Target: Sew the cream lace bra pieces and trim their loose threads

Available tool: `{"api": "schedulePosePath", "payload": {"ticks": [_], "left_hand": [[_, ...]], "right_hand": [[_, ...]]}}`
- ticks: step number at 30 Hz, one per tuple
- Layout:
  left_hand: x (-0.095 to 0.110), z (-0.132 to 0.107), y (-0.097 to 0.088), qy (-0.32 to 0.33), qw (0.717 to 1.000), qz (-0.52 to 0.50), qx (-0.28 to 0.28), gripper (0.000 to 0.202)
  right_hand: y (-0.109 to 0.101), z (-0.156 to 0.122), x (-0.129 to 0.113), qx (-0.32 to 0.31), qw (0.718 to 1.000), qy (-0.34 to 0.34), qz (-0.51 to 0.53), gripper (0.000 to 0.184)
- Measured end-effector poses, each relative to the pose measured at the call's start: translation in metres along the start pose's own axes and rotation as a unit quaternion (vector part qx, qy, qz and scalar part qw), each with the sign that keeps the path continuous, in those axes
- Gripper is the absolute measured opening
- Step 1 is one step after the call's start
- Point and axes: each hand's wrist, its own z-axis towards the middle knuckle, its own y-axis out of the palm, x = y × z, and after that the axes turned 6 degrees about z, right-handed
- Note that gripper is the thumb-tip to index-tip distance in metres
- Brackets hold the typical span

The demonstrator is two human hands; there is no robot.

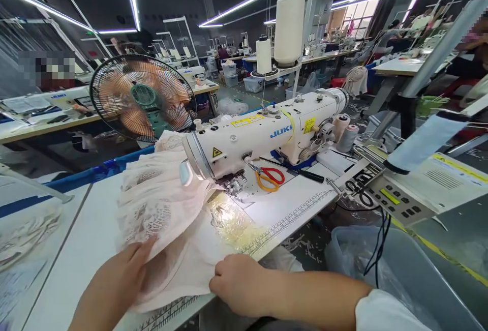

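A pale pink lace garment [156,214] lies bunched across the left of the sewing table, its right edge under the head of a white sewing machine [244,138]. My left hand [122,275] grips the garment at its near left, fingertips on the upper layer and thumb side hidden in the fold. At the table's front edge, my right hand [236,277] is closed on the near right edge of the same cloth. Clear yellowish tape [232,219] covers the table in front of the needle area. Scissors with red and orange handles [269,176] rest beside the machine.
A black-handled tool [308,175] lies behind the scissors. Thread cones [290,26] stand above the machine. A fan [143,96] is at the back left, a control box [400,199] at right, and a plastic bin [381,249] below. Printed rulers [290,214] run along the front edge.
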Motion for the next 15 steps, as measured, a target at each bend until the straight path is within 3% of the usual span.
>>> {"api": "schedulePosePath", "payload": {"ticks": [3,4,7,8,9,10,12,14,15], "left_hand": [[-0.001,0.004,-0.034,-0.143,0.969,-0.200,-0.012,0.036],[0.001,0.007,-0.045,-0.187,0.941,-0.280,-0.040,0.038],[0.006,0.019,-0.062,-0.265,0.810,-0.484,-0.201,0.060],[0.005,0.023,-0.061,-0.282,0.781,-0.504,-0.239,0.064],[0.003,0.027,-0.056,-0.293,0.775,-0.496,-0.258,0.064],[-0.002,0.032,-0.050,-0.296,0.793,-0.465,-0.261,0.060],[-0.015,0.042,-0.035,-0.264,0.866,-0.350,-0.240,0.047],[-0.024,0.053,-0.027,-0.202,0.934,-0.191,-0.226,0.038],[-0.025,0.057,-0.027,-0.177,0.952,-0.105,-0.227,0.036]], "right_hand": [[-0.041,-0.018,0.014,-0.088,0.995,0.039,0.025,0.018],[-0.055,-0.024,0.021,-0.106,0.992,0.051,0.038,0.019],[-0.086,-0.035,0.040,-0.111,0.988,0.076,0.078,0.018],[-0.090,-0.034,0.045,-0.118,0.986,0.090,0.078,0.019],[-0.091,-0.032,0.049,-0.129,0.983,0.109,0.068,0.019],[-0.088,-0.027,0.053,-0.136,0.981,0.131,0.051,0.019],[-0.076,-0.012,0.058,-0.119,0.978,0.170,0.005,0.021],[-0.060,0.006,0.060,-0.038,0.980,0.190,-0.039,0.020],[-0.053,0.014,0.061,0.012,0.978,0.198,-0.057,0.019]]}}
